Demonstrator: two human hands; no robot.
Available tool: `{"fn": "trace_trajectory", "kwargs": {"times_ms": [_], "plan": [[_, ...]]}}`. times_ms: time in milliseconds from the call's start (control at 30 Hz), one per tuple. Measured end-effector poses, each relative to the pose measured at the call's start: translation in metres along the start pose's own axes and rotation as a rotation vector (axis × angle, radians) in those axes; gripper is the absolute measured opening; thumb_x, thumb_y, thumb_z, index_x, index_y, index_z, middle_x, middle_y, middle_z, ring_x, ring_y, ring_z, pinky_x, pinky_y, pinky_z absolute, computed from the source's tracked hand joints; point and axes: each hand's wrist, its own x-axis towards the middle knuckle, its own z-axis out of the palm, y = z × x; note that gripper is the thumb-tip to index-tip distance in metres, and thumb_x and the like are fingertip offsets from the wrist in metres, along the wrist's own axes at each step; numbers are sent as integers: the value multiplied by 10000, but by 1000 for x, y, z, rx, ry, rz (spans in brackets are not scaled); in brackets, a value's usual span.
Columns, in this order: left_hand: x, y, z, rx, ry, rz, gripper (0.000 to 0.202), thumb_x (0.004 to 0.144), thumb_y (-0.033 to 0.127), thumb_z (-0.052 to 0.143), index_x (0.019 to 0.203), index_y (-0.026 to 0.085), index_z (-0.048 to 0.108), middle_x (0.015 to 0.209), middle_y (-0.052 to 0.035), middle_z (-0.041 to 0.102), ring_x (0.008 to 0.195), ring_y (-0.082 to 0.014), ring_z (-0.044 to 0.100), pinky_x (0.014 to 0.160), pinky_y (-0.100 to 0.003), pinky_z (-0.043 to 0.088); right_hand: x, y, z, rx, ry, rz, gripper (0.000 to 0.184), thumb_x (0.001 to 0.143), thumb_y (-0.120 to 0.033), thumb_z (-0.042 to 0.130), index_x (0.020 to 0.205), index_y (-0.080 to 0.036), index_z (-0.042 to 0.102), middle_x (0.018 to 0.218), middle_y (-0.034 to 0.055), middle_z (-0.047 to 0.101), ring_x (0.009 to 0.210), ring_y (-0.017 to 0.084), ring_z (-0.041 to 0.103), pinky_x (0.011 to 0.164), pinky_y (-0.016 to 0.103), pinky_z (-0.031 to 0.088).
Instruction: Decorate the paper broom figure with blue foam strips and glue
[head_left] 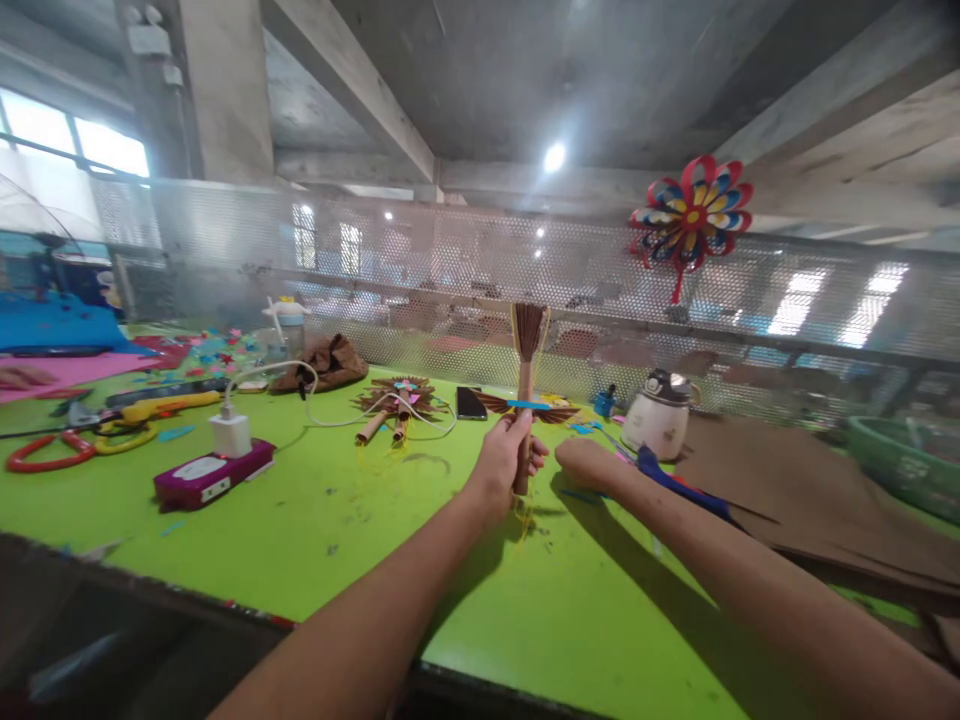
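Observation:
My left hand is wrapped around a brown paper craft figure and holds it upright above the green table. Its tube body flares into a pleated fan at the top. Folded fans spread sideways at its middle, crossed by a blue strip, and yellow string runs along it. My right hand is just right of the figure, low over the table, apart from it; its fingers are hidden. Behind it lie blue-handled scissors. Further left on the table is a similar brown pleated paper piece with rolled tubes.
A purple power strip with a white charger and cable sits left, near red-handled scissors and a yellow glue gun. A black phone, white kettle, brown cardboard and green basket stand around. Another person's hand shows far left.

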Motion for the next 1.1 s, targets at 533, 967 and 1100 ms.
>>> {"fn": "trace_trajectory", "kwargs": {"times_ms": [533,967,1100], "plan": [[0,2,1,-1,26,-39,236,817,421,496,858,191,462,567,7,547,447,-87,477,434,-195,329,-59,25,-10,1334,318,38,307,703,-438,605,760,-137,591,679,86,663,542,130,574,503,264,437],[-1,-17,5,51,-27,-112,284,664,135,650,881,172,470,652,-1,558,506,-80,504,457,-198,322,-73,2,-1,1807,319,28,285,556,-321,780,675,-138,597,608,12,610,520,95,519,495,248,369],[-1,-21,6,76,-25,-124,427,593,143,719,923,184,453,692,12,536,555,-88,515,459,-200,305,-70,-6,-1,1846,388,29,272,553,-329,786,663,-150,615,523,-47,521,467,59,421,471,233,319]]}}
